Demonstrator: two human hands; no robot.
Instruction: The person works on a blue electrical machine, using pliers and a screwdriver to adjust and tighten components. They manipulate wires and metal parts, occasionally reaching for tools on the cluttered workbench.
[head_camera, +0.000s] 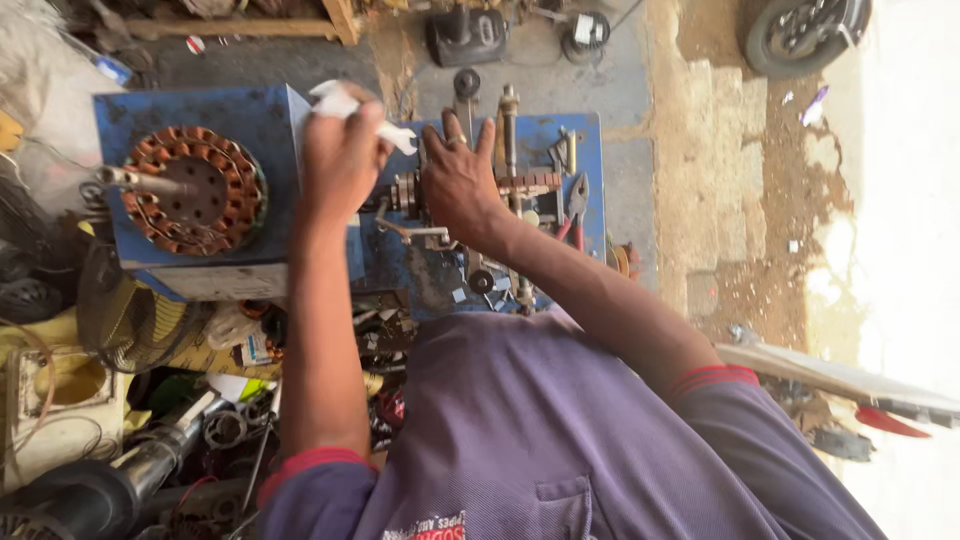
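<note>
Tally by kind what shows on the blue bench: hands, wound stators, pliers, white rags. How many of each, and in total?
Hands: 2, left hand and right hand
copper-wound stator: 1
red-handled pliers: 1
white rag, in the left hand's grip: 1
Total: 5

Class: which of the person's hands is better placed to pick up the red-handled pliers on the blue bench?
Probably the right. The right hand lies open on the metal spindle, close beside the pliers. The left hand is farther off and clutches a white cloth.
</note>
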